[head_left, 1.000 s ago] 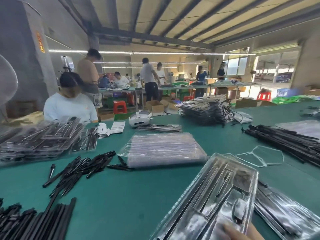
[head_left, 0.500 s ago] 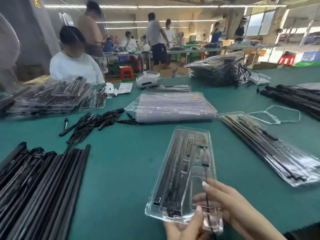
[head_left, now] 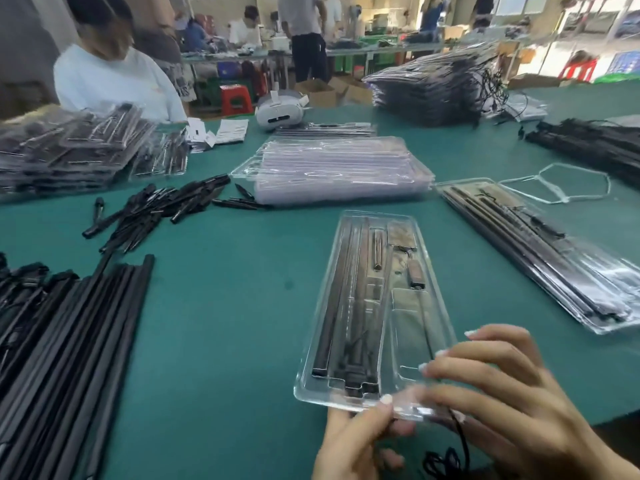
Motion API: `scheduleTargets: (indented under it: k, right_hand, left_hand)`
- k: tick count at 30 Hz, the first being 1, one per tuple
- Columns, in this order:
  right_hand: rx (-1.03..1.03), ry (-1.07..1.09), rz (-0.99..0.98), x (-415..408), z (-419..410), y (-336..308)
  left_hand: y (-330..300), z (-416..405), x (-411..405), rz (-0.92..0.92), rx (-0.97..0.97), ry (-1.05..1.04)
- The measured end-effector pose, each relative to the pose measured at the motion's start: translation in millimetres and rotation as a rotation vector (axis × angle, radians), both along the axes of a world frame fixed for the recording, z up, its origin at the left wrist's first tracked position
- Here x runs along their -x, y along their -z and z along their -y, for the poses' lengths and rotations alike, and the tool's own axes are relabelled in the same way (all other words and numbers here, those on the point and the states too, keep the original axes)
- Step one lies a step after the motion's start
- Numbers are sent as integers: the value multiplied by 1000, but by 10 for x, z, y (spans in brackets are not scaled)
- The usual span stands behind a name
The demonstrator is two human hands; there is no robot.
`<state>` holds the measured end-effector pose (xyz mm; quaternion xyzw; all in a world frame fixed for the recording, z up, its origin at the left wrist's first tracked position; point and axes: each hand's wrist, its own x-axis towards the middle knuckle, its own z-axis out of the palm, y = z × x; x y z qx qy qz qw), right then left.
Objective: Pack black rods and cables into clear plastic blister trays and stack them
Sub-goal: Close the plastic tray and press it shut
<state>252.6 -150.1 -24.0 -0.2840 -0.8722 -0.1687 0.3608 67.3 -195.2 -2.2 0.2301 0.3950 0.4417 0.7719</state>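
No writing can be read: the small white paper slips [head_left: 221, 132] near the far edge of the green tabletop [head_left: 221, 306] carry print too small to make out. A clear blister tray [head_left: 372, 306] lies lengthwise on the tabletop close to the near edge, with black rods [head_left: 332, 306] seated in its left channels and small parts in the right pockets. The left hand [head_left: 356, 441] pinches the tray's near rim, thumb on top and fingers beneath. The right hand [head_left: 512, 403] lies over the tray's near right corner with its fingers curled down onto the plastic; whether they clamp it I cannot tell, as they are blurred. A thin black cable [head_left: 446, 459] coils below that hand, at the near edge. Loose long rods [head_left: 62, 334] are heaped toward the left edge, short black pieces [head_left: 156, 209] beyond them. A stack of empty trays [head_left: 332, 171] sits mid-tabletop, and filled trays [head_left: 540, 251] lie to the right.
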Motion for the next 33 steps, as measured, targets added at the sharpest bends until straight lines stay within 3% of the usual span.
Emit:
scheduleTargets:
  k: [4,7,9,11,12,14,17,22,25,33]
  right_hand:
    - [-21,-96,41,106,-122,-64]
    - [7,-110,-2,191,-148,-61]
    - [33,-120,-44,254,-150,-48]
    - [73,-123,-104,303,-144,-30]
    - [83,-120,-118,323,-147,-23]
    - [89,-112,-109,351,-153,2]
    - [115,-140,-75,357,-134,47]
    - [91,-190,-67,395,-112,216]
    - [85,-212,-88,446,-118,299]
    - [149,-224,-7,433,-119,240]
  left_hand:
    - [14,-76,95,6,5,-58]
    - [117,-33,154,-183,-129,-151]
    - [229,-13,207,-521,-369,-429]
    - [324,-38,274,-1160,-797,-673]
    - [364,-33,294,-1436,-1032,-726]
    - [407,-91,345,-1649,-1358,-592]
    - [393,-231,414,-1623,-1526,-430]
    - [383,-380,521,-1518,-1709,-420]
    - [388,-411,586,-1548,-1820,-369]
    - [427,-413,648,-1564,-1878,-265]
